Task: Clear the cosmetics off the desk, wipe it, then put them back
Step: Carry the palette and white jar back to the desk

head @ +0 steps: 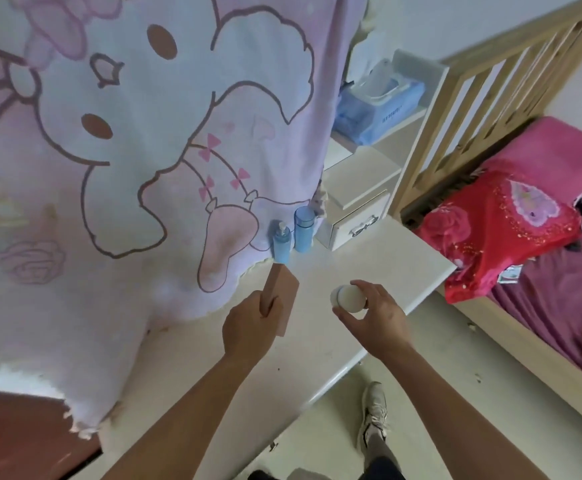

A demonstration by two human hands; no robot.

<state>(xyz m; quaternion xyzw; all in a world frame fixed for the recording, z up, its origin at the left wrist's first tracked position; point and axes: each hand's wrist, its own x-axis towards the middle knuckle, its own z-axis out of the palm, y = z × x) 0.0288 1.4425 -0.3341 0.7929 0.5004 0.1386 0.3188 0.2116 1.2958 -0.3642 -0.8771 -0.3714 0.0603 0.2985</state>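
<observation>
A big pink bunny cloth (109,133) fills the upper left. In the middle, the left grip (251,323) is wrapped tight round a brown box (282,289). Just above it, a pump bottle (281,245) and a blue bottle (304,230) stand on the white desk (369,258). Lower right of them, the right grip (376,317) holds a white jar (348,297) in curled fingers.

Two blue bottles (293,237), pink box (280,299)

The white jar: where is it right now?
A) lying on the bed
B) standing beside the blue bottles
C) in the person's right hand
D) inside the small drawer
C: the right hand holds the white jar over the desk, fingers curled round it.
</observation>
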